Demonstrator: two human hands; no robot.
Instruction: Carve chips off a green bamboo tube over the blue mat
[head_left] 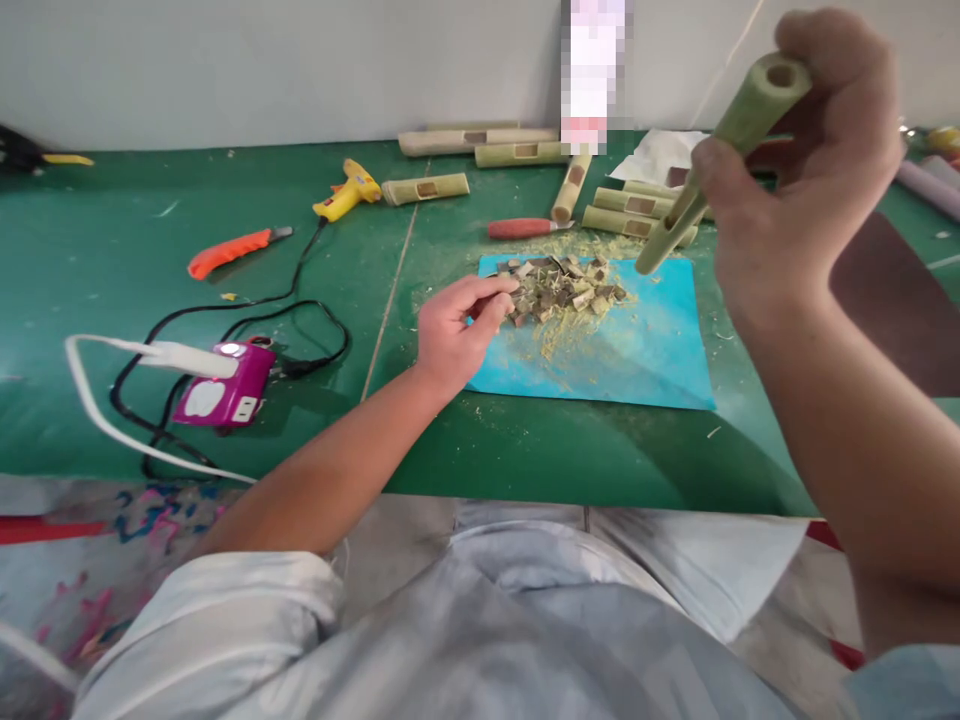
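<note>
My right hand (814,190) is raised above the table with its fingers wrapped round a green bamboo tube (739,130). The tube is tilted, its round open end up toward the top right, and a slot is cut in its side. At the left edge of a pile of bamboo chips (562,285), my left hand (461,325) has thumb and fingers pinched together. Whatever may be between those fingertips is too small to make out. Under the chips and yellowish sawdust lies a blue sheet (645,365).
Several notched bamboo tubes (427,188) lie along the back. A red-handled knife (521,229) rests behind the chips. Toward the left are an orange utility knife (232,252), a yellow glue gun (349,190) and a purple power adapter (229,380) with trailing cords.
</note>
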